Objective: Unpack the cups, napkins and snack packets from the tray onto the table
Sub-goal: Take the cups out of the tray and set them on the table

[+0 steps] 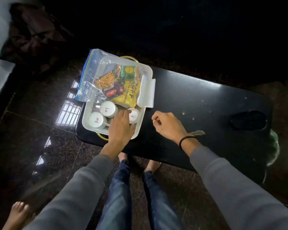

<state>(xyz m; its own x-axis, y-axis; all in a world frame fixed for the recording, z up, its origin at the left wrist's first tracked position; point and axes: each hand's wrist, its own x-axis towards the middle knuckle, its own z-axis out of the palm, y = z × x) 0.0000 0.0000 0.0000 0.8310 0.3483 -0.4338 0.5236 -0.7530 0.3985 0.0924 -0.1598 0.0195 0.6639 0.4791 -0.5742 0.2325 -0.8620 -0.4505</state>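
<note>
A white tray [87, 113] with gold handles sits on the left end of a black table [198, 103]. Three white cups lie upside down in its near half: one [95, 120] at the left, one [107, 109] behind it, one [134, 115] at the right. My left hand [121, 125] rests in the tray, fingers against the right cup. Snack packets fill the far half: a yellow one [129, 95], a purple mixture one [109, 83], a green one [128, 73]. Folded white napkins [147, 93] lean over the tray's right rim. My right hand [166, 125] hovers over the table, loosely curled, holding nothing.
A clear zip bag [88, 75] hangs over the tray's left far side. A dark oval recess [248, 120] is at the table's right end, with small crumbs nearby. Someone's bare foot [18, 213] stands on the glossy floor at the lower left.
</note>
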